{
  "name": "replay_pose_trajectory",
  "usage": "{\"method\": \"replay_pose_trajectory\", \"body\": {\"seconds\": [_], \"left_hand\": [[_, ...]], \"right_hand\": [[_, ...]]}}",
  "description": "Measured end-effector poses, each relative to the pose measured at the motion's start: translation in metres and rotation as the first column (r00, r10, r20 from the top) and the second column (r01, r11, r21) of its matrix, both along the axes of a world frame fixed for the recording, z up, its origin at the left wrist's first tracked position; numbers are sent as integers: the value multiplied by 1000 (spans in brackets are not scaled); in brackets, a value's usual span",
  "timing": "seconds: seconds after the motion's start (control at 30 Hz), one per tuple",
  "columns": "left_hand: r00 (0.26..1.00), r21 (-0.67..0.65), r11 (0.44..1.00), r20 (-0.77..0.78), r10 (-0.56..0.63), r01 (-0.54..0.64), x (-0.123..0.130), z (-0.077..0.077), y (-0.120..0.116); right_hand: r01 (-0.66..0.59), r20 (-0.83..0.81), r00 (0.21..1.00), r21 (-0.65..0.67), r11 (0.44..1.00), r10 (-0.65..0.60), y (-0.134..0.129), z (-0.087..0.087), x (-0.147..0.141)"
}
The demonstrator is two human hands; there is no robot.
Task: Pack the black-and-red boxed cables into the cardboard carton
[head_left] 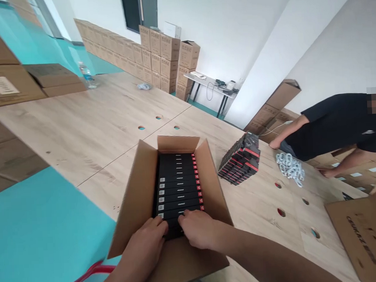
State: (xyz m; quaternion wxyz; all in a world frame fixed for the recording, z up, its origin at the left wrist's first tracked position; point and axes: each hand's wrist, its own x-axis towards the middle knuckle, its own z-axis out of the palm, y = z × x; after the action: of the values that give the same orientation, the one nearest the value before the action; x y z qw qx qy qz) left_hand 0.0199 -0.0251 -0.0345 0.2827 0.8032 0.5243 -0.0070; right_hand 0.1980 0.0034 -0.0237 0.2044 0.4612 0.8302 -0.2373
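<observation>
An open cardboard carton point(132, 189) stands in front of me with its flaps up. Inside it, a row of slim black boxes point(179, 172) is packed on edge, with red marks at the right ends and small white labels on the left of several. My left hand point(150, 238) has its fingers curled on the black box point(173, 227) at the row's near end. From the other side, my right hand point(196, 228) also grips that near end, fingers bent over the box top. My fingertips are partly hidden between the boxes and the carton's near wall.
Right of the carton stands a stack of black-and-red boxes point(240, 159). Bundled white cables point(290, 167) lie near a co-worker point(336, 122) leaning on the table point(112, 115). Another carton point(356, 229) is at right. A bottle point(87, 74) stands far left; a red stool point(88, 276) is below.
</observation>
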Motion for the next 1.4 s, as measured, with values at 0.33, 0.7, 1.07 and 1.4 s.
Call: {"method": "replay_pose_trajectory", "body": {"seconds": [0.33,0.7,1.07,1.4], "left_hand": [[986,-188,978,-119,-120,96,20,-17,24],[996,-216,975,-59,-63,49,33,-14,21],[967,576,797,252,37,-180,12,80,40],[884,365,931,444,-149,-27,48,109,36]], "right_hand": [[635,-701,649,283,719,-297,23,73,119],[940,-581,206,341,-6,-788,162,5,236],[839,-785,539,470,273,-306,81,75,217],[300,-829,374,-316,900,-416,-7,142,126]]}}
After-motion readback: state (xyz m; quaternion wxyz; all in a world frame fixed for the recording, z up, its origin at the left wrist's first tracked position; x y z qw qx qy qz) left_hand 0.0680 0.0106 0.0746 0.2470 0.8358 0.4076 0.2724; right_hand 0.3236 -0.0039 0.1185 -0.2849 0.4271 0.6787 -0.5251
